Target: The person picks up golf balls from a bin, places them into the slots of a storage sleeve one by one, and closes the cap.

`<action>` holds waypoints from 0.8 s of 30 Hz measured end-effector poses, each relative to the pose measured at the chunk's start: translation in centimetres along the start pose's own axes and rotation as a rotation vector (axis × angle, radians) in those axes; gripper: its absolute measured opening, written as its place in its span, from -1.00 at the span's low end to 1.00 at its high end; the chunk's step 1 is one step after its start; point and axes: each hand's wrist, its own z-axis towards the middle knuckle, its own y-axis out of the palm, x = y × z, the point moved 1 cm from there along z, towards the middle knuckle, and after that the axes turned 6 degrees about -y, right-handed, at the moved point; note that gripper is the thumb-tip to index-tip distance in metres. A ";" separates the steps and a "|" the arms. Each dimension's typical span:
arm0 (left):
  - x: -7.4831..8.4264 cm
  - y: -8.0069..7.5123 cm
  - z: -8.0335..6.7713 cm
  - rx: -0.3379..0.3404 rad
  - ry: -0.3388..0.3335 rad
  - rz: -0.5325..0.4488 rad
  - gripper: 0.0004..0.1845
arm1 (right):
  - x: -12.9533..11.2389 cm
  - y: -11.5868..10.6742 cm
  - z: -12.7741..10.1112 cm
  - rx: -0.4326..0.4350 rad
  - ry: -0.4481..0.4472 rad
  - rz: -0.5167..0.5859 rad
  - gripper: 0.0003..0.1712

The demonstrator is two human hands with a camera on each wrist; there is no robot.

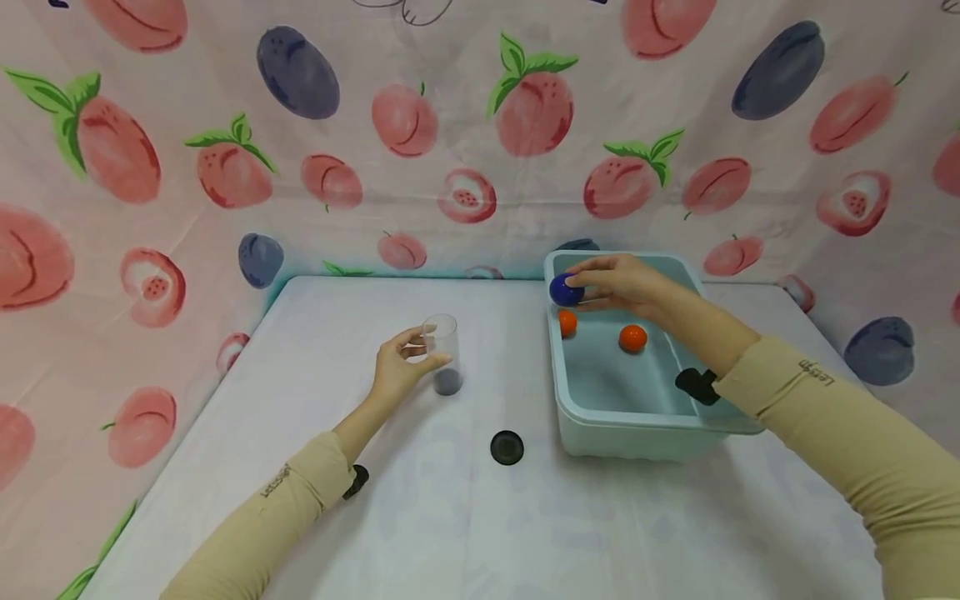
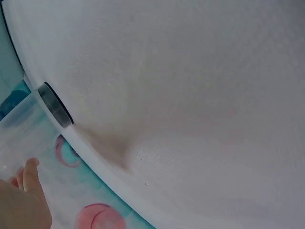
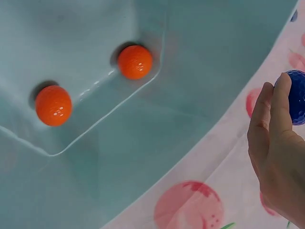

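Note:
My left hand (image 1: 401,362) grips a clear plastic cup (image 1: 442,354) that stands upright on the white table (image 1: 420,517); the cup's dark base (image 2: 55,105) shows in the left wrist view beside my fingers (image 2: 31,176). My right hand (image 1: 618,283) holds a blue ball (image 1: 565,289) above the far left corner of a pale teal tub (image 1: 637,437). The ball (image 3: 296,98) sits at my fingertips (image 3: 279,102) in the right wrist view. Two orange balls (image 1: 567,322) (image 1: 632,337) lie on the tub's floor, seen also as orange balls (image 3: 135,61) (image 3: 53,105) from the right wrist.
A round black lid (image 1: 507,447) lies flat on the table between the cup and the tub. A fruit-print cloth (image 1: 465,125) hangs behind and to both sides of the table. Black wrist straps sit on both sleeves.

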 end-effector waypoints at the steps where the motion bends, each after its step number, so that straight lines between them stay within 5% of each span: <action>1: 0.0 0.0 0.0 0.000 -0.005 0.000 -0.46 | -0.1 0.2 0.0 -0.003 -0.004 0.002 -0.47; 8: 0.1 -0.1 0.0 -0.025 -0.060 -0.017 -0.49 | -0.5 1.1 0.0 -0.031 -0.018 0.025 -0.48; 24: -0.1 0.0 0.1 -0.022 -0.038 -0.036 -0.47 | -2.0 5.0 1.7 -0.062 0.009 0.095 -0.49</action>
